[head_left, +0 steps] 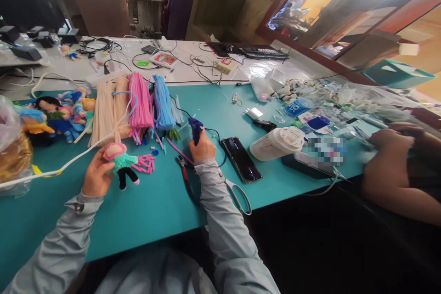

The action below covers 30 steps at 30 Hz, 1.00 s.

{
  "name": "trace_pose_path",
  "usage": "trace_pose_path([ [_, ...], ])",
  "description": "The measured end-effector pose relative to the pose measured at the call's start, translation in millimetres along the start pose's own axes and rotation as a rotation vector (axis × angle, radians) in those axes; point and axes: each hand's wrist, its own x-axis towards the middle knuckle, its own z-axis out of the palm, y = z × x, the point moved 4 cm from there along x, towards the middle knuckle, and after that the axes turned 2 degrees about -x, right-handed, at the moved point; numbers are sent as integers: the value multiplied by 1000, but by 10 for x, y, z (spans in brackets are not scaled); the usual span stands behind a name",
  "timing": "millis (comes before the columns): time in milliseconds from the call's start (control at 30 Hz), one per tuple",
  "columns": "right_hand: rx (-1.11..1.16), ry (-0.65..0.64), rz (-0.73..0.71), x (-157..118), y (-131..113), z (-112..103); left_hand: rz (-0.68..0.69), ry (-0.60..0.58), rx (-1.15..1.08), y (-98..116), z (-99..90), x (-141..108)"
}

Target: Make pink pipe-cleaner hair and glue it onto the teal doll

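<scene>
My left hand point(98, 172) grips a pipe-cleaner doll point(122, 161) by its pink-haired head; the body is mint green, the legs black. Just beyond the doll lies a heap of short pink pipe-cleaner pieces point(147, 164). My right hand point(203, 149) is closed round a dark blue glue gun point(196, 127), its cord running off to the right. Red-handled cutting pliers point(185, 174) rest left of my right wrist. Scissors point(239, 197) with pale handles are partly under my right sleeve. Bundles of peach point(105, 110), pink point(141, 105) and blue point(163, 105) pipe cleaners lie behind the doll.
Several finished dolls point(58, 112) are piled at the left, near a plastic bag point(14, 147). A white cable point(79, 158) crosses the left side. Right of me are a phone point(242, 158), a white tumbler point(277, 143) and clutter. Another person's arm point(396, 174) rests at the right edge.
</scene>
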Motion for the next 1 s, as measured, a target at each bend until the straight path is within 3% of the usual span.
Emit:
trace_pose_path([
  [367, 163, -45, 41, -30, 20, -67, -19, 2, 8, 7, 10, -8],
  [700, 64, -103, 125, -34, -61, -102, 35, -16, 15, 25, 12, -6],
  [900, 153, -51, 72, -48, 6, -97, 47, -19, 11, 22, 7, -1],
  [1000, 190, 69, 41, -129, 72, -209, 39, -2, -8, 28, 12, -5],
])
